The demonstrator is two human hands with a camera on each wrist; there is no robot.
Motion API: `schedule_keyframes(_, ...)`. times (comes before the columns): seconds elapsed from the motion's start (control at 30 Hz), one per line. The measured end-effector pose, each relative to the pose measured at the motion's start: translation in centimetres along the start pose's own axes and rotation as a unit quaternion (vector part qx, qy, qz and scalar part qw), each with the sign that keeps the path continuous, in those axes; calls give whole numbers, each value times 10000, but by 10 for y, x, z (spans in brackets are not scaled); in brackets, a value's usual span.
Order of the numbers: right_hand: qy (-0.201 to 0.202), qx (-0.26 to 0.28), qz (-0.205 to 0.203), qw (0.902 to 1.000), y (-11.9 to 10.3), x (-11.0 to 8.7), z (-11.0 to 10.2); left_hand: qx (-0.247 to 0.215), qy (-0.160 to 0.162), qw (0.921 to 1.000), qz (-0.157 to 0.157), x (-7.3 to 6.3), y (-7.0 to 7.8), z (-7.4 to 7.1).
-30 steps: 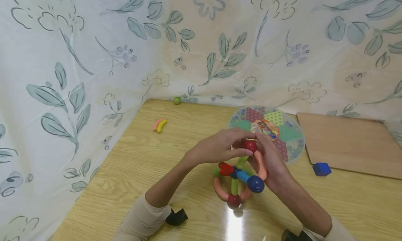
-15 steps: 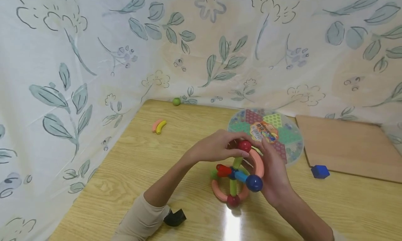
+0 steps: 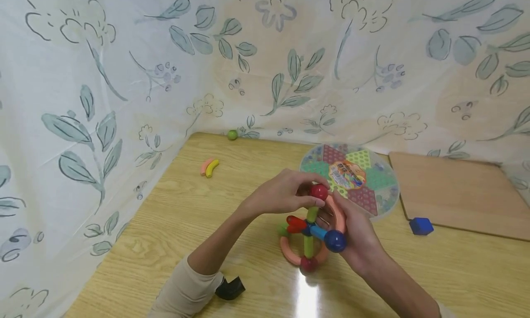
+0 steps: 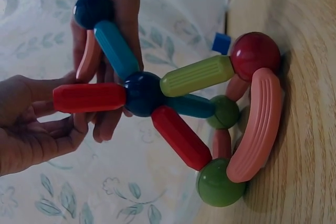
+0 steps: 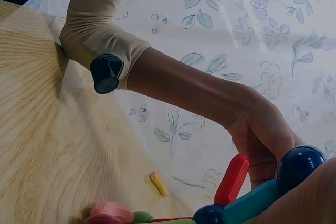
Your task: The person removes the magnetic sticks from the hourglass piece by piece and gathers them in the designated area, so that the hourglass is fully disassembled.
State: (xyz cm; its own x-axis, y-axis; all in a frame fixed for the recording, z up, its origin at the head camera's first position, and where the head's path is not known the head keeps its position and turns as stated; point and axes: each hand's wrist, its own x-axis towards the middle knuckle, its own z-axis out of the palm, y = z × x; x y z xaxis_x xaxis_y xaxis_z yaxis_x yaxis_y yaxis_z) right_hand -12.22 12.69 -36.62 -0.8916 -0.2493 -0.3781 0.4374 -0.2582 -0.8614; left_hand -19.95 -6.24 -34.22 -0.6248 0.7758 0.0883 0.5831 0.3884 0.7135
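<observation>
A construction of magnetic sticks and balls (image 3: 308,228) stands on the table, its base a ring of curved pink sticks. My left hand (image 3: 279,191) pinches the red ball (image 3: 319,192) at its top between thumb and fingers. My right hand (image 3: 358,235) holds the curved pink stick (image 3: 337,214), which arches from near the red ball down to a dark blue ball (image 3: 335,241). In the left wrist view, red sticks (image 4: 89,98) and blue and green sticks meet at a central blue ball (image 4: 144,94). The left hand hides the back of the top ball.
Behind the hands lies a round, clear-edged Chinese checkers board (image 3: 378,175). A wooden board (image 3: 459,193) is at the right, with a blue block (image 3: 421,226) by its edge. Pink and yellow curved sticks (image 3: 212,168) lie at left, a green ball (image 3: 232,135) at the back.
My right hand has moved down, away from the top ball, along the curved pink stick. The red ball in my left hand has shifted slightly left.
</observation>
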Motion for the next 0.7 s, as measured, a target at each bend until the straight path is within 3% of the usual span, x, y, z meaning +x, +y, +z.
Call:
schedule_keyframes(0.13, 110, -142, -107, 9998, -1, -2, 1, 34, 23, 10000, -84, -2, 4, 0)
schedule_keyframes(0.37, 276, 82, -260, 9992, 1, -4, 3, -53, -22, 9998, -213, -2, 7, -1)
schedule_keyframes(0.6, 467, -290, -168, 9983, -1, -3, 3, -191, -56, 9994, -298, -2, 5, -1)
schedule_keyframes(0.7, 373, -537, -227, 9976, -1, -2, 3, -352, -59, 9987, -356, -2, 4, -2)
